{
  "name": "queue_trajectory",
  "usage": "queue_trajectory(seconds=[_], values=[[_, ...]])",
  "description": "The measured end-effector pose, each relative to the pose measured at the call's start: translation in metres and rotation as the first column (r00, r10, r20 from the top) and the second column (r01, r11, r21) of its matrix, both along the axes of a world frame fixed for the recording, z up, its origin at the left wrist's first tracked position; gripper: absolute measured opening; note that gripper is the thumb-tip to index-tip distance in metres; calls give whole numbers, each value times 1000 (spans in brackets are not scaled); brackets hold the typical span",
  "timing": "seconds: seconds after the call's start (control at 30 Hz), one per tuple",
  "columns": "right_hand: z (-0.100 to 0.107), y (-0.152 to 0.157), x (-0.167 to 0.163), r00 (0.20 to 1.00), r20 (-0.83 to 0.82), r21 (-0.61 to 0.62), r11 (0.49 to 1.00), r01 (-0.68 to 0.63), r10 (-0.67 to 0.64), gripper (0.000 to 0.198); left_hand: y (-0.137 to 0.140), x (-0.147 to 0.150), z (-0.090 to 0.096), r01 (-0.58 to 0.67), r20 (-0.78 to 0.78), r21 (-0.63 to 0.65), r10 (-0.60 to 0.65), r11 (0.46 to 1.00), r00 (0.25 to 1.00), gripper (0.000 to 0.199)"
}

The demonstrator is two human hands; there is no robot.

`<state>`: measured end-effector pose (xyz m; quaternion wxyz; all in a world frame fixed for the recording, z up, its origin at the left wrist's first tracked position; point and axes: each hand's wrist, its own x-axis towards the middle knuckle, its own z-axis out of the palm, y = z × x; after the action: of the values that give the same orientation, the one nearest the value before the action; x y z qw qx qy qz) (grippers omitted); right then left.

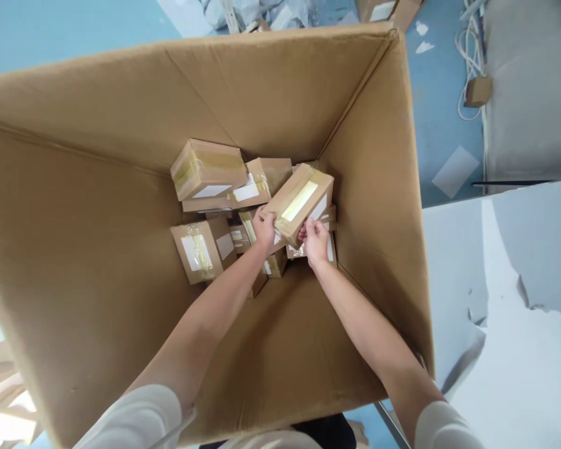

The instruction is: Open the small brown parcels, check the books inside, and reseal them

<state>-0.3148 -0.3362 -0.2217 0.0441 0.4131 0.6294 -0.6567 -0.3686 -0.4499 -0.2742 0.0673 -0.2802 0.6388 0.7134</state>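
Observation:
Both of my arms reach down into a large, deep cardboard carton. A small cardboard box with yellowish tape and white labels is tilted above other boxes near the right side. My left hand is closed on its left end, thumb on the upper edge. Against the near long side, beside a label, my right hand has its fingers curled in. Its fingertips are partly hidden. Under and around the held box lie several similar taped boxes, including a labelled one at the left and another stacked higher.
Tall carton walls surround my arms, with the right wall close to the held box. Outside are a white cable, paper on the blue floor, white sheeting at the right, and more boxes at lower left.

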Motion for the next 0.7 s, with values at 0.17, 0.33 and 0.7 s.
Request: queue_trajectory(seconds=[0.17,0.33,0.7], values=[[-2,0,17,970,241,261,960,-99,35,82,-41,0,-8,223,-25,-120,-227,967,974,28],[-7,45,15,975,94,264,939,-221,203,116,-44,-10,-8,359,-26,-114,-364,926,931,32],[-35,77,47,996,84,171,985,-36,22,50,-32,14,1,120,108,-198,-100,973,989,53]])
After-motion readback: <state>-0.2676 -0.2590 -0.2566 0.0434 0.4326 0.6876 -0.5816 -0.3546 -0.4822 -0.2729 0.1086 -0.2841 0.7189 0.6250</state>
